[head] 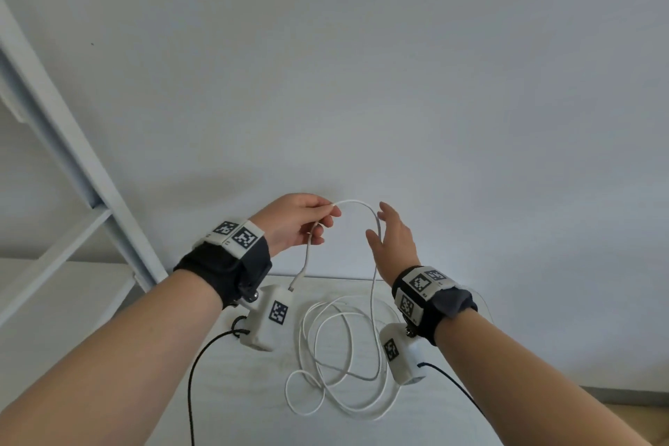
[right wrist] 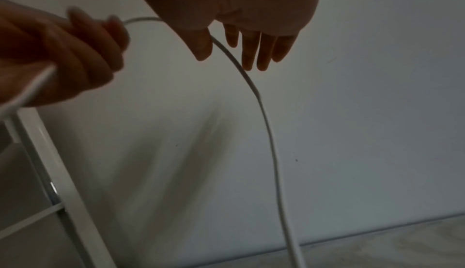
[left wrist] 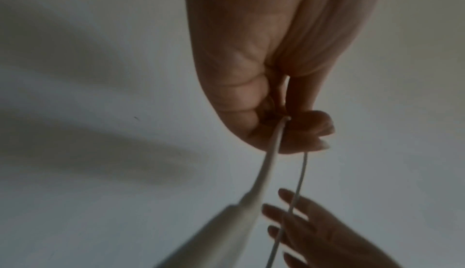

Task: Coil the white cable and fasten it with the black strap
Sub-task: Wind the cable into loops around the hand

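My left hand (head: 307,219) is raised above the table and pinches the white cable (head: 356,205) near one end. The plug end (head: 297,281) hangs down below that hand. From the pinch the cable arches right, past my right hand (head: 389,237), and drops to a loose pile of loops (head: 340,355) on the table. My right hand has straight, spread fingers (right wrist: 256,53); the cable (right wrist: 261,103) runs between thumb and fingers without being gripped. In the left wrist view the left hand's fingers (left wrist: 302,131) curl round the cable (left wrist: 300,174). No black strap shows in any view.
A white table (head: 253,409) lies below, against a plain white wall (head: 362,65). A white shelf frame (head: 72,156) stands at the left. Black cords (head: 202,355) trail from the wrist cameras across the table.
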